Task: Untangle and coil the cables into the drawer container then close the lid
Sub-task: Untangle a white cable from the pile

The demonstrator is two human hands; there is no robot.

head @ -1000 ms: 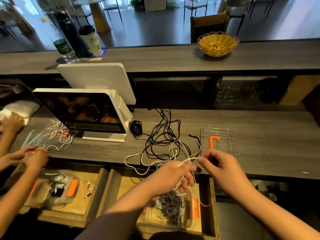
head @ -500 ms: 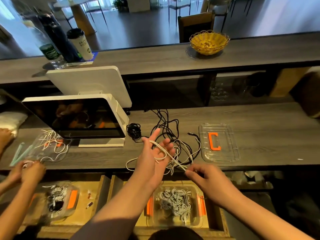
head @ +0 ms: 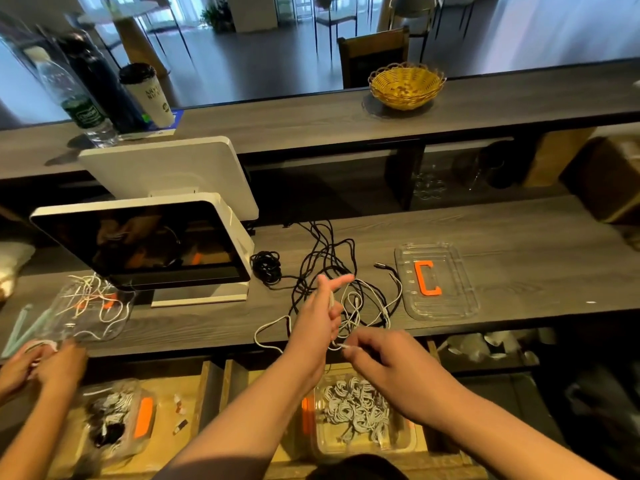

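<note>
A white cable [head: 353,303] lies tangled with black cables [head: 325,258] on the grey counter. My left hand [head: 320,313] is raised over the tangle, fingers spread, with white cable looped round them. My right hand [head: 381,355] pinches the same white cable near the counter's front edge. Below, in an open wooden drawer, sits a clear container [head: 408,441] with orange clips, holding several coiled white cables [head: 356,410]. Its clear lid [head: 436,282] with an orange clasp lies on the counter to the right.
A white point-of-sale screen [head: 145,244] stands left of the tangle. Another person's hands [head: 45,365] work at the left with a second container [head: 114,417] and lid [head: 90,310]. Bottles, a cup [head: 149,95] and a yellow basket [head: 405,84] stand on the upper shelf.
My left hand rose from the drawer edge and spread its fingers with cable wound on them. My right hand dropped lower and nearer, still pinching the white cable.
</note>
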